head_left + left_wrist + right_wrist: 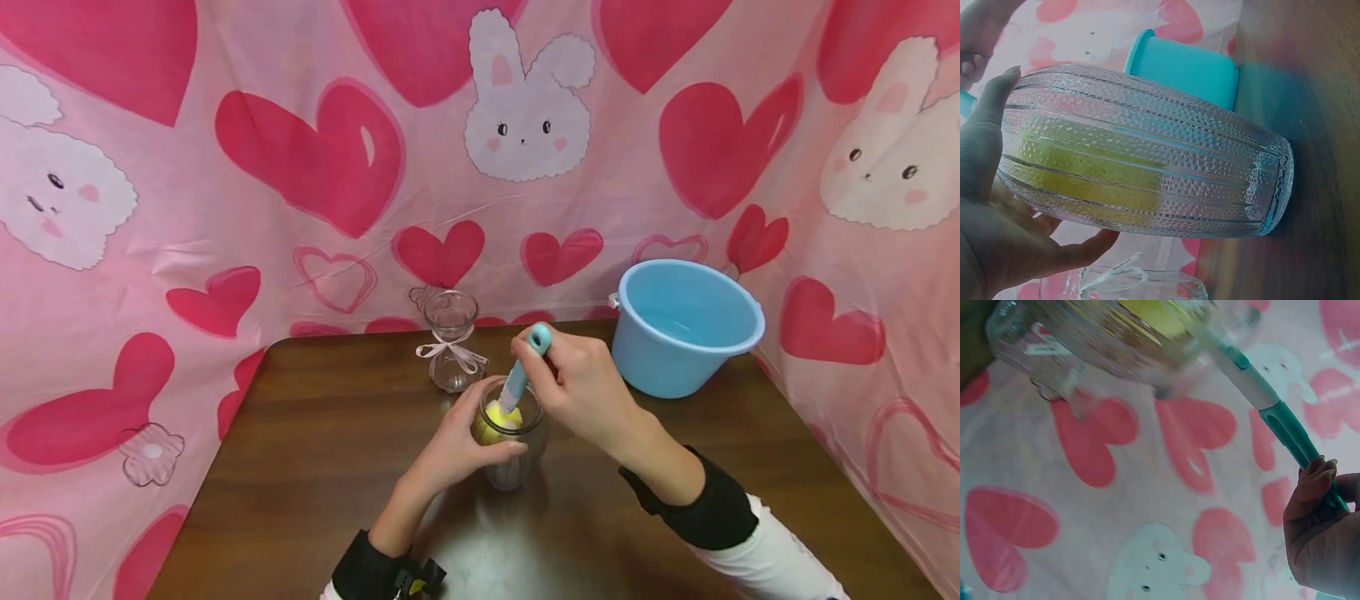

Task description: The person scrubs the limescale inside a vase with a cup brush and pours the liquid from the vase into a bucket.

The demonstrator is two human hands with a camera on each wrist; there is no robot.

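A ribbed, dimpled glass vase [1216, 169] stands upright on the table. My left hand [456, 446] grips it near the top, thumb on one side and fingers round the other. In my right hand [588, 387] is the teal-and-white handle of a bottle brush [1288, 428], slanting down through the vase's mouth. The brush's yellow sponge head [501, 415] sits in the upper part of the vase, seen blurred through the textured glass in the left wrist view. Its lower end does not reach the vase's base.
Behind the left hand stands a second, smaller glass vase [452, 379] with a white ribbon bow. A light blue bucket [667, 367] is at the back right of the brown wooden table [322, 467]. Pink cloth [420, 200] with hearts and rabbits hangs round the table.
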